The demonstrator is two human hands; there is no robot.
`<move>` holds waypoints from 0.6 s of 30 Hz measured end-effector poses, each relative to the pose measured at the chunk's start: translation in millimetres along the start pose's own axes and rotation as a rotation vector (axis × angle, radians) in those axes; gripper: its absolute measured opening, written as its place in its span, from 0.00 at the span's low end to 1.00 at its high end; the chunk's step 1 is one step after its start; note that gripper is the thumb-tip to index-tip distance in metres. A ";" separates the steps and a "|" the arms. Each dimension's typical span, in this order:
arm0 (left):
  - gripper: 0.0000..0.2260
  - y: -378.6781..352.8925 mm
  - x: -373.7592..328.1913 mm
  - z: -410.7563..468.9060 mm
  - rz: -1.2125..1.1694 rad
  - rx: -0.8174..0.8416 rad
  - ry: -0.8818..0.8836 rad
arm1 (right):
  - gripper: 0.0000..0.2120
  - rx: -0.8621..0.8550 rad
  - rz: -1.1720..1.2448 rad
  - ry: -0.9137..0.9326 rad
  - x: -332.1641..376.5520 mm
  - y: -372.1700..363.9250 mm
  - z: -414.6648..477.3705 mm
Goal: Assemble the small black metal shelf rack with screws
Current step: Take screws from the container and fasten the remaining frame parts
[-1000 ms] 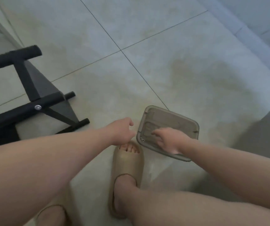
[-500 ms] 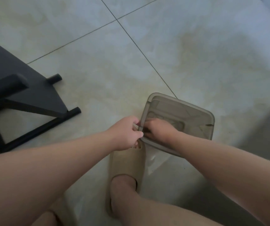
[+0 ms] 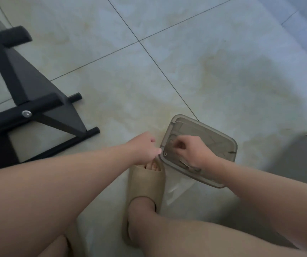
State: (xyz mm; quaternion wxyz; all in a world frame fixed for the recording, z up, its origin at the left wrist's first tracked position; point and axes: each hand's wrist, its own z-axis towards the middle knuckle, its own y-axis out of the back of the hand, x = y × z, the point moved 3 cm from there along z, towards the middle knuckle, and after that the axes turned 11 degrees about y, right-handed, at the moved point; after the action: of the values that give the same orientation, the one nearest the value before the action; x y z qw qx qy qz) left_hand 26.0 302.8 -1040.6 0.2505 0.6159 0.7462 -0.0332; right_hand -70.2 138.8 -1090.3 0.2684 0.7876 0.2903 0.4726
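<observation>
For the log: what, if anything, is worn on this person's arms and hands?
Nothing shows. The left hand and right hand are ungloved. No sleeve is in view up to the frame edge, and no watch, bracelet or ring is visible.

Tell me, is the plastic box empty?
Not empty: a small metal ring lies in the plastic box, and the right hand reaches in.

The floor (image 3: 214, 52) is pale glossy tile with yellowish stains (image 3: 221, 71). Two dark grout lines cross (image 3: 139, 41) near the top middle. A tan slipper (image 3: 146, 182) stands on it at lower middle, worn on a bare foot (image 3: 139, 210), toes showing at its open front. Clear plastic (image 3: 176, 190) lies just right of the slipper. A grey block (image 3: 301, 158) fills the right edge.
</observation>
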 end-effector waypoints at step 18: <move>0.23 167.4 64.2 -191.2 -1.116 0.034 -0.012 | 0.09 -0.159 0.184 0.545 346.6 112.1 -24.9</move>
State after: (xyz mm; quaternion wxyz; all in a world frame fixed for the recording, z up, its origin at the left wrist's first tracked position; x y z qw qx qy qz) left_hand 111.5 469.2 -857.0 0.1892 0.1313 0.9570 -0.1764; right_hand 63.5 311.8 -798.0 0.1974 0.6313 0.2412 0.7102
